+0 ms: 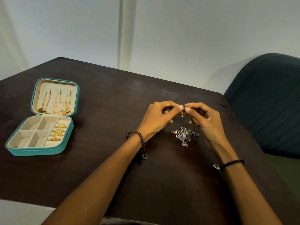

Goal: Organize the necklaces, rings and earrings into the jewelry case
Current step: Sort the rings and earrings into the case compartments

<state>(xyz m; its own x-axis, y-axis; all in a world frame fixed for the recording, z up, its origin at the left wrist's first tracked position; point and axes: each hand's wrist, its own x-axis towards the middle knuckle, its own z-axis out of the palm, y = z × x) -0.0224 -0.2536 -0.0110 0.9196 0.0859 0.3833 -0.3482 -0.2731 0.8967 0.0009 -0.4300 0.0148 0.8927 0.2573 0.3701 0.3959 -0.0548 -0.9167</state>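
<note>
Grip: both hands meet above the table, the left hand (159, 118) and the right hand (205, 118) each pinching the gold earring (182, 112) between thumb and forefinger, the other fingers loosely curled.
Gold earring: small, held up off the table between the fingertips, with a little round bead hanging at its lower end; finer detail is too small to tell.
Jewelry case (37, 151): teal, square with rounded corners, lying open at the far left of the table, well apart from the hands.
Lid (78, 98): propped up behind the tray, lined in beige.
Necklaces (56, 103): three gold-toned chains hang side by side inside the lid, their lower ends bunched along its bottom edge.
Tray: beige-lined, with four compartments in a two-by-two grid on the left and a column of ring rolls on the right.
Rings (58, 132): four gold ones with openwork tops, tucked one below another in the ring rolls.
Table (97, 168): dark brown, matte.
Bead bracelet (138, 135): brown beads round the left wrist.
Heap of earrings (185, 135): silvery, ornate pieces tangled together on the table, just below the hands and between the wrists.
Black band (232, 163): round the right wrist.
Chair (267, 103): dark teal, padded, beside the right edge of the table.
</note>
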